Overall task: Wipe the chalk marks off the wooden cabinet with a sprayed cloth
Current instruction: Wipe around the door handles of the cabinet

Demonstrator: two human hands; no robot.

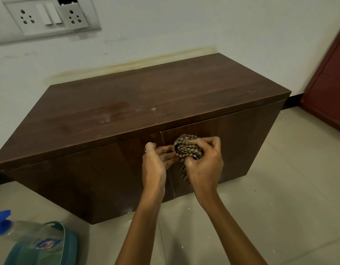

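Note:
A low dark wooden cabinet (138, 104) with two doors stands against the white wall. Its top carries a few faint pale smudges near the middle. In front of the doors my right hand (203, 165) grips a bunched brown checked cloth (188, 149), with a strip of it hanging down. My left hand (155, 159) is beside it, fingers reaching to the cloth's left edge; whether they pinch it I cannot tell. A spray bottle (21, 238) with a blue trigger head lies at the lower left, partly cut off by the frame.
The floor is pale tile with small white crumbs scattered near the cabinet's foot. A switch and socket panel (48, 16) is on the wall at upper left. A red-brown wooden door (330, 88) stands at the right edge.

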